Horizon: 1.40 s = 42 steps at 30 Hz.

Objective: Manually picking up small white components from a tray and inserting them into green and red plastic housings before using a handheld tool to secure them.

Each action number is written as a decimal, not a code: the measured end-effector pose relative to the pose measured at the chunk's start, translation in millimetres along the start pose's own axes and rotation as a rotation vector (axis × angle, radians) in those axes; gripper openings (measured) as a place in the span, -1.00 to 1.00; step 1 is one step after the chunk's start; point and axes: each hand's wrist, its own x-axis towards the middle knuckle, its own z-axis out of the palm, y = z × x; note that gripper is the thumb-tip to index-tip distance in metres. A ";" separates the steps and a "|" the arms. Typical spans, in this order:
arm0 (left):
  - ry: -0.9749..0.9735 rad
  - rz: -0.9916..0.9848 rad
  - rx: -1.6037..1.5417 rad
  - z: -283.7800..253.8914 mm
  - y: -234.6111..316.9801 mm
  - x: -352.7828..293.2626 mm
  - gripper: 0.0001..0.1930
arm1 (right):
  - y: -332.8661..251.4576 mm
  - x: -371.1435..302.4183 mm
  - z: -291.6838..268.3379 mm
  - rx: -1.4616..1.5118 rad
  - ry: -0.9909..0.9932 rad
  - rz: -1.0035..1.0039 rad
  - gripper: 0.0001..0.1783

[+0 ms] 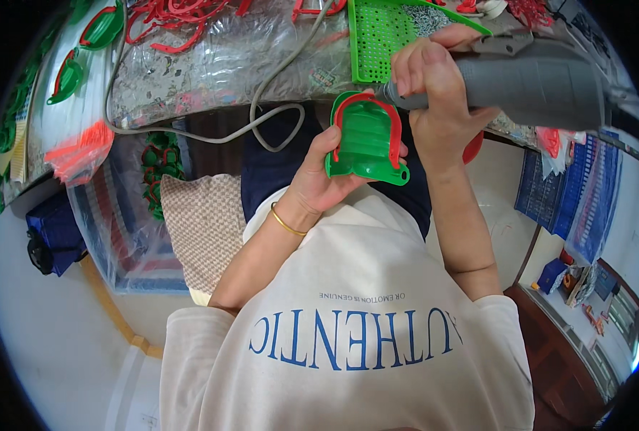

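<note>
My left hand grips a green plastic dustpan-shaped part, its thumb on the left rim and fingers beneath. A red U-shaped strip lies along the inside of that part's rim. My right hand is wrapped round a grey electric screwdriver, held nearly level. The tool's tip points left at the top edge of the red strip; whether it touches a screw there is too small to tell. Just beyond is a green perforated tray with many small metal screws in it.
A grey cable loops over the near edge of the plastic-covered table. Red strips lie at the back, finished-looking green-and-red parts at the left. A lined bag of similar parts stands below left; a blue crate stands right.
</note>
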 end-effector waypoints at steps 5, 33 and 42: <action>-0.019 0.016 0.086 5.6 1.0 -0.8 -0.22 | -11.4 9.3 -1.6 0.098 -0.143 -0.063 -0.84; 0.043 0.033 -0.005 -10.6 11.1 -3.2 -0.21 | 40.9 23.0 3.2 -0.145 0.111 0.072 -0.84; 0.036 0.050 -0.030 -12.5 11.8 -1.5 -0.22 | 43.1 24.8 -6.1 -0.115 0.095 0.102 -0.83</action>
